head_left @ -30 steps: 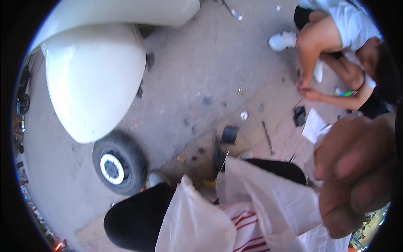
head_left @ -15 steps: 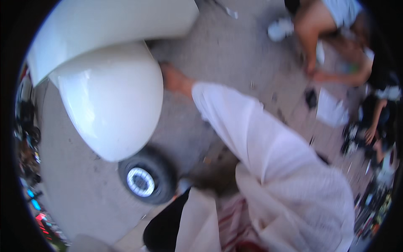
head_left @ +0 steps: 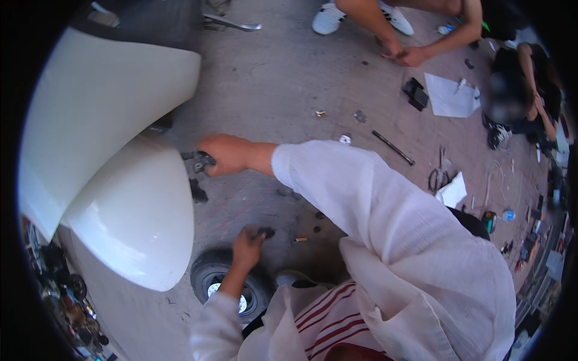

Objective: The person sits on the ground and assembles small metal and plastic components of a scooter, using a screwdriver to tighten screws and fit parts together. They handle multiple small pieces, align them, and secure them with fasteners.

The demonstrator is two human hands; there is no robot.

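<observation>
My right hand (head_left: 226, 154) is closed around a dark metal piece (head_left: 201, 161) beside the edge of a glossy white rounded shell (head_left: 135, 216). How that piece joins the shell, I cannot tell. A larger white curved panel (head_left: 102, 102) overlaps the shell from above. Lower down, my left hand (head_left: 245, 248) pinches a small black part (head_left: 265, 232), its exact kind unclear. Under the left forearm lies a black tyre (head_left: 201, 271) with a silver perforated rim, partly hidden by the sleeve.
A crouching person's hands (head_left: 409, 55) are at the upper right, and another person (head_left: 530, 90) sits beyond. On the ground lie a dark rod (head_left: 393, 148), scissors (head_left: 439, 177), a white sheet (head_left: 448, 99), a black block (head_left: 415, 93) and a metal lever (head_left: 232, 24).
The view has shifted, and the white shell sits lower and farther left. My left hand has come into view with a small black part. The dark piece at my right hand is now visible.
</observation>
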